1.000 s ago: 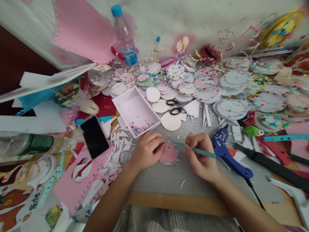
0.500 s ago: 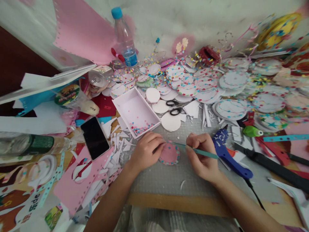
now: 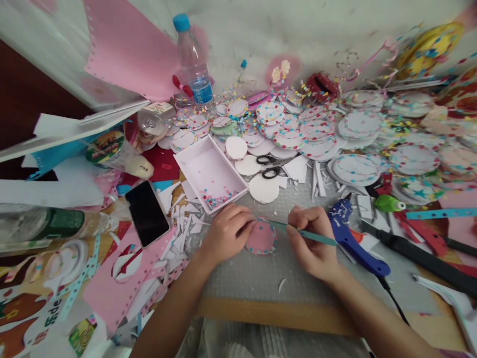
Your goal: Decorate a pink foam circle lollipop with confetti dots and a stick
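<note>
A pink paper disc [image 3: 262, 238] with a dotted coloured rim lies on the grey cutting mat [image 3: 261, 273]. My left hand [image 3: 227, 232] presses on the disc's left edge with curled fingers. My right hand [image 3: 311, 241] grips a thin teal tool [image 3: 307, 233] like a pen, its tip reaching the disc's upper rim. A white shallow box [image 3: 210, 173] with confetti dots in one corner sits just behind my left hand.
Black scissors [image 3: 269, 166], plain white discs and several decorated discs [image 3: 320, 132] cover the back. A blue glue gun [image 3: 354, 238] lies right of my hand. A phone [image 3: 146, 212], a water bottle [image 3: 193, 57], pink sheets and paper scraps crowd the left.
</note>
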